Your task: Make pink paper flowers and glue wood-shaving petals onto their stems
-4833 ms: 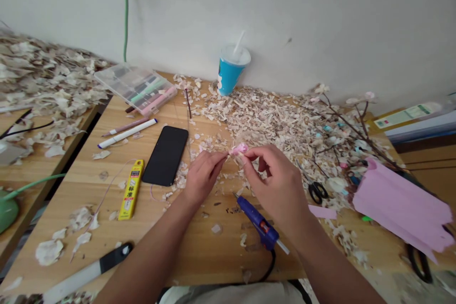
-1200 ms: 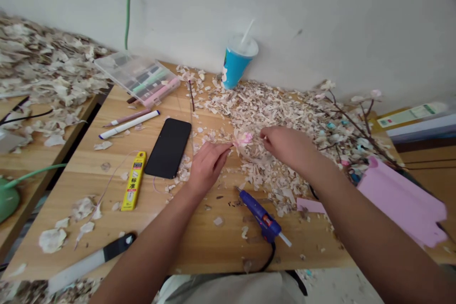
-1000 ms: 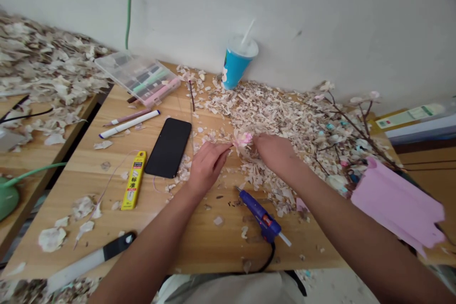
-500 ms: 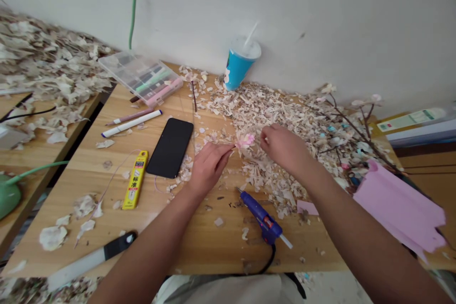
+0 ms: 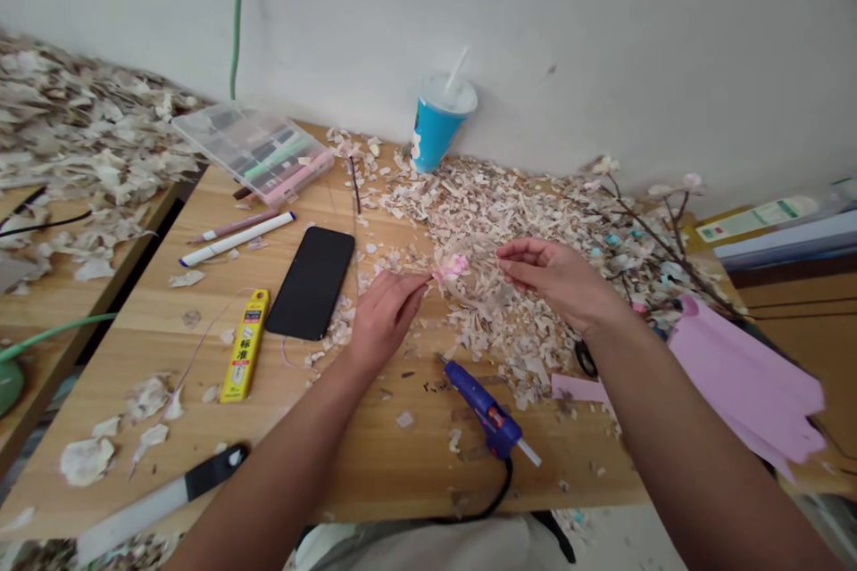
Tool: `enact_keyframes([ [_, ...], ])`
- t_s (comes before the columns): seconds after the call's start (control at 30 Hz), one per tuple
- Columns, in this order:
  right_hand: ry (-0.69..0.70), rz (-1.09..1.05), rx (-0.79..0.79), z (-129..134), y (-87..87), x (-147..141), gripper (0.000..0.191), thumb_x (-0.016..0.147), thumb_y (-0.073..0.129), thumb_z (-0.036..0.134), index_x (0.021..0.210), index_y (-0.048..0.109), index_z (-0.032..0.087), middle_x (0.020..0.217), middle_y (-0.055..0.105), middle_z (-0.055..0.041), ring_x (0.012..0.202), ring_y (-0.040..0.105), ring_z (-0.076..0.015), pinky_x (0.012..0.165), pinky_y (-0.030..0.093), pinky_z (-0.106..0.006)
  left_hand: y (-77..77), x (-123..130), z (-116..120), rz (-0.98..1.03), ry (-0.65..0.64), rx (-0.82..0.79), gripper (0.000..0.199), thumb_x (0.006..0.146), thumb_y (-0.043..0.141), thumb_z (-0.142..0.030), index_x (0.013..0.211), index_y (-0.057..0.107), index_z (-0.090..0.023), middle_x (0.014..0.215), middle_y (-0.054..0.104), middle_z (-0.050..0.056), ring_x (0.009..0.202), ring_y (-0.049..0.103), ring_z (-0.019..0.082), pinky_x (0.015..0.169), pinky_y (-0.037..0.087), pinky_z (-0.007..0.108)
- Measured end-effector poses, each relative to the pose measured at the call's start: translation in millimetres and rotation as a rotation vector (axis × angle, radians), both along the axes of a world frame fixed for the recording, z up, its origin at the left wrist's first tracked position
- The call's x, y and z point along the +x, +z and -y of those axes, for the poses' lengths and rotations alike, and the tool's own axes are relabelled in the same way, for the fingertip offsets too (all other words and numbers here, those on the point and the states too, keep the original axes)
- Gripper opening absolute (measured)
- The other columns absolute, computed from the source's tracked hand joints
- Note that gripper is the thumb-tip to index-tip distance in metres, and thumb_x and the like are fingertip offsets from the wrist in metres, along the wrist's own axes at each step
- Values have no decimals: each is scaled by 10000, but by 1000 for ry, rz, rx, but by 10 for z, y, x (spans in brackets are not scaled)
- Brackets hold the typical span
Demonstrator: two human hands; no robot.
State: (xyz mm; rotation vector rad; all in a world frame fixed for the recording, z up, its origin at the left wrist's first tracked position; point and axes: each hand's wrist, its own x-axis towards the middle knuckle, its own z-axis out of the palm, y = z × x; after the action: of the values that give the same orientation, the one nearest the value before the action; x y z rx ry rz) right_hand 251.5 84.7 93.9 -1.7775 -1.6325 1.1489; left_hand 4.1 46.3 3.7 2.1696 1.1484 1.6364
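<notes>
Between the thumb and fingers of my left hand (image 5: 386, 308) is the thin stem of a small pink flower (image 5: 455, 266), its head pointing right above the scraps. Just right of the blossom, my right hand (image 5: 553, 277) has thumb and fingertips drawn together; anything between them is too small to make out. Pale dry petal scraps (image 5: 499, 205) lie in a wide heap beneath and behind both hands. A blue glue gun (image 5: 478, 401) rests on the table in front of them, nozzle toward the flower.
Left of my hands lie a black phone (image 5: 312, 284), a yellow blade pack (image 5: 245, 346), markers (image 5: 237, 238) and a knife-like tool with a black handle (image 5: 214, 470). A blue cup (image 5: 438, 129) stands by the wall. Blossom twigs (image 5: 649, 227) and pink sheets (image 5: 743, 384) are at right.
My right hand has turned, its fingers now stretched further out toward the flower. The left hand keeps its hold on the stem. The whole view has shifted slightly.
</notes>
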Motion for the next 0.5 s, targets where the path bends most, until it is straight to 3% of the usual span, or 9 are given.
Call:
enact_keyframes([
  [0.13,73,4,-25,-27,48,-25,320,738,760,506,861,685,221,765,693,-13,676,625,-150,589,468,-269,-11,-1,-3,2,0,-2,224,937,624,-108,1147,627,-188,911,733,41,795,639,135,745,513,257],
  [0.27,226,137,33,-102,144,-68,272,864,630,490,903,691,227,813,731,-23,756,679,-177,655,498,-286,-15,-2,-6,3,7,0,218,939,625,-114,1143,633,-191,891,731,36,775,643,133,736,519,259],
  [0.4,491,459,154,-199,133,-108,221,896,521,231,962,733,235,982,765,-44,885,698,-212,773,507,-329,-12,-4,-7,-7,10,-22,190,957,605,-141,1136,642,-192,914,740,46,808,666,141,739,522,267],
  [0.5,604,488,160,-269,80,-162,238,870,541,154,955,744,244,994,768,-23,907,694,-195,815,497,-307,-12,-3,-9,-14,4,-22,188,958,601,-133,1133,644,-186,910,742,46,801,658,138,741,518,265],
])
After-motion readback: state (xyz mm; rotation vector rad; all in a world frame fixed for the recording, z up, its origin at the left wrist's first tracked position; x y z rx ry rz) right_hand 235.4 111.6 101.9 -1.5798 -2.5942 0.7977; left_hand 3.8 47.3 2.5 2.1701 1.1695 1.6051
